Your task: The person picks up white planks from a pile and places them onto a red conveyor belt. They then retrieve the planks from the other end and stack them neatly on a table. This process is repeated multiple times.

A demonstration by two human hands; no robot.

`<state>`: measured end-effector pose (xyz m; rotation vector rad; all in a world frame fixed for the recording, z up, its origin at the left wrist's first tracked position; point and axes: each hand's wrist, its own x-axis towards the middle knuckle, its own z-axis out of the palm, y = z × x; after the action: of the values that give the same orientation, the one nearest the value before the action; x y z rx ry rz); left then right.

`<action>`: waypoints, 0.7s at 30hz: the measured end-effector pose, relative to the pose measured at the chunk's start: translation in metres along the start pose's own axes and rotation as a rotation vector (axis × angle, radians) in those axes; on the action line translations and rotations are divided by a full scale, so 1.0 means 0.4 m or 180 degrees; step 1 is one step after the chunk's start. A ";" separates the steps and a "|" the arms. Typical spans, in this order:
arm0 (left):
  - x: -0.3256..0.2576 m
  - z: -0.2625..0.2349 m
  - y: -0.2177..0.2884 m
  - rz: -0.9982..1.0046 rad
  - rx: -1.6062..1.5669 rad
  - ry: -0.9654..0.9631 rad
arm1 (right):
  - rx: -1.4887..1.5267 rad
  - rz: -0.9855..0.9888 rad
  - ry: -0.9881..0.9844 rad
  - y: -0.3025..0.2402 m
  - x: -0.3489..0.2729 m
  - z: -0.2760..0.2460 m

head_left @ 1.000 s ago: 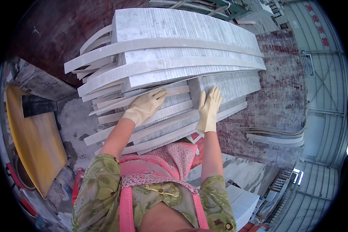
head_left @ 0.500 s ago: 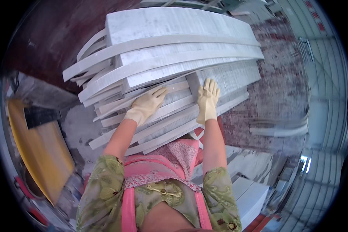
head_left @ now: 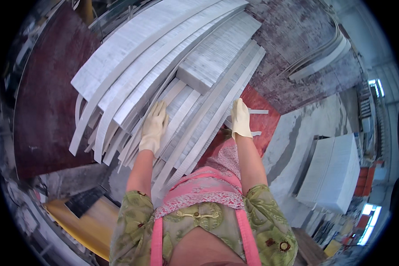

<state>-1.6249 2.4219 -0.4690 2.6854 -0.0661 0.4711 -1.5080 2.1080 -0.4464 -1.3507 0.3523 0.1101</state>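
A stack of pale grey-white boards and thin curved strips (head_left: 210,104) lies in front of me, running from near left up to far right. On it, a thick rectangular block (head_left: 219,51) sits with its end face toward me. My left hand (head_left: 154,127), in a cream glove, lies on the strips left of the block's end, fingers stretched out and close together. My right hand (head_left: 240,117), gloved alike, is just beyond the stack's right edge with its fingers extended. Nothing shows in it, though its palm is hidden.
Beneath and right of the stack is a red surface (head_left: 264,108) with small strip ends on it. Curved strips (head_left: 321,60) lie on a worn dark board at far right. A large white stack (head_left: 330,173) stands at right, a yellow curved panel (head_left: 82,226) at lower left.
My view has turned, so the stack now slants more steeply. My right hand has left the block's end and moved past the stack's right edge. My left hand stays on the strips.
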 end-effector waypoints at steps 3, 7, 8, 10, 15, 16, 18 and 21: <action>0.032 -0.006 0.034 -0.0124 -0.0032 -0.0060 | -0.0627 -0.0428 -0.0336 -0.009 0.022 0.056; 0.083 0.010 0.042 -0.0058 -0.0040 -0.0126 | -0.2645 -0.1918 -0.0393 0.068 0.188 0.123; 0.097 0.016 0.041 -0.0058 -0.0033 -0.0129 | -0.2743 -0.2231 -0.0289 0.078 0.213 0.156; 0.108 0.013 0.035 -0.0094 -0.0016 -0.0107 | -0.1100 -0.1091 -0.0118 -0.014 0.166 0.282; 0.149 0.013 0.051 -0.0079 -0.0027 -0.0129 | -0.1964 -0.1887 -0.0639 -0.045 0.181 0.291; 0.150 0.014 0.048 -0.0056 0.0004 -0.0162 | -0.1434 -0.1337 -0.0443 -0.032 0.197 0.297; 0.146 0.016 0.051 0.0007 0.0060 -0.0229 | -0.1044 -0.0834 -0.0337 -0.051 0.207 0.295; 0.156 0.021 0.079 -0.0004 0.0077 -0.0199 | -0.2729 -0.2183 -0.1214 -0.050 0.244 0.145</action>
<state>-1.5670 2.3911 -0.4431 2.7238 -0.0771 0.3901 -1.3997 2.1475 -0.4481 -2.1739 -0.5586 -0.0692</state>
